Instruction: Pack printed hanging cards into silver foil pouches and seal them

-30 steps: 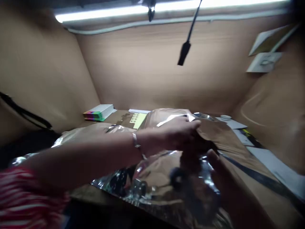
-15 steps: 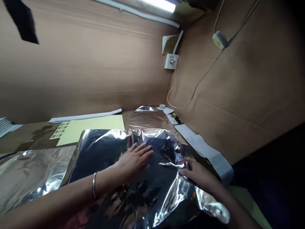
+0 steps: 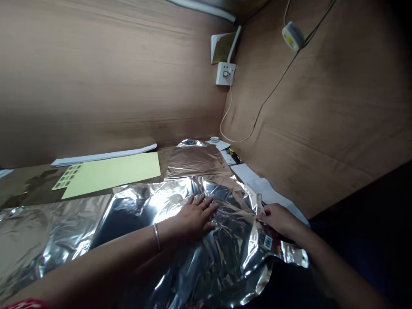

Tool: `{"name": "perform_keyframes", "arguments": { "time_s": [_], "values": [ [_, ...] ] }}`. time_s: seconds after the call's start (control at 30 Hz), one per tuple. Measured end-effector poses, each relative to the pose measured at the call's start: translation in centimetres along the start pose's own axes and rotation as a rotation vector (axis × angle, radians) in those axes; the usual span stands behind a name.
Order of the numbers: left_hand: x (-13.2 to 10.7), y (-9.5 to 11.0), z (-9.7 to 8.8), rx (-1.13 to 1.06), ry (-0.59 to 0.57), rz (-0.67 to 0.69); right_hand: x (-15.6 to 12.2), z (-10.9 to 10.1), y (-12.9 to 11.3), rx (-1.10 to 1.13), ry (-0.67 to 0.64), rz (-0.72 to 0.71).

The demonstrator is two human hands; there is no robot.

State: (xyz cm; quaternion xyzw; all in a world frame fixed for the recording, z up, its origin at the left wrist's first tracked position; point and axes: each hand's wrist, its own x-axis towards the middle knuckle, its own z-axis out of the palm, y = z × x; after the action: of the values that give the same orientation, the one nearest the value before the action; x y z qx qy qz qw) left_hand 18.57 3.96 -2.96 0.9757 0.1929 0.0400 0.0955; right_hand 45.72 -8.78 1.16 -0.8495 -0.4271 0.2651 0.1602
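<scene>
A large crinkled silver foil bag [image 3: 167, 206] lies across the brown table in front of me. My left hand [image 3: 196, 216], with a thin bangle on the wrist, rests flat on the middle of the bag, fingers stretched out and slightly apart. My right hand [image 3: 279, 219] is at the bag's right edge, its fingers curled and pinching the foil near a small white barcode label [image 3: 268, 242].
More silver foil [image 3: 35, 231] lies at the left, and a flat foil sheet [image 3: 195, 159] lies behind the bag. A pale yellow sheet [image 3: 112, 173] and white papers [image 3: 103, 155] lie farther back. Wooden walls close in behind and at the right, with a wall socket [image 3: 225, 74] and cable.
The view has shifted slightly left and down. My left hand slid a little to the right on the bag and my right hand moved up along its right edge. The foil lies flatter.
</scene>
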Motion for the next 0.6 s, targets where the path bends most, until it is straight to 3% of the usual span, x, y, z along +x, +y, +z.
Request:
{"name": "perform_keyframes", "arguments": {
  "time_s": [0.13,0.23,0.33,0.43,0.53,0.6],
  "values": [
    [-0.7,0.2,-0.1,-0.016,0.017,0.029,-2.5,-1.5,-1.1,-0.255,0.158,-0.229],
    [-1.1,0.4,-0.8,0.002,-0.01,0.024,-3.9,-0.1,-1.2,-0.384,0.049,-0.405],
    [-1.0,1.1,-2.2,0.039,-0.07,-0.021,-4.0,2.3,-0.4,-0.381,-0.108,-0.432],
    [-0.1,2.3,-3.6,0.012,-0.051,-0.067,-3.8,3.8,0.5,-0.369,-0.101,-0.451],
    [1.1,3.3,-3.6,-0.03,0.121,-0.103,-4.0,3.3,0.6,-0.377,-0.103,-0.438],
    [1.5,3.5,-2.5,-0.041,0.133,-0.096,-3.9,2.1,0.1,-0.402,-0.1,-0.447]
  ]
}}
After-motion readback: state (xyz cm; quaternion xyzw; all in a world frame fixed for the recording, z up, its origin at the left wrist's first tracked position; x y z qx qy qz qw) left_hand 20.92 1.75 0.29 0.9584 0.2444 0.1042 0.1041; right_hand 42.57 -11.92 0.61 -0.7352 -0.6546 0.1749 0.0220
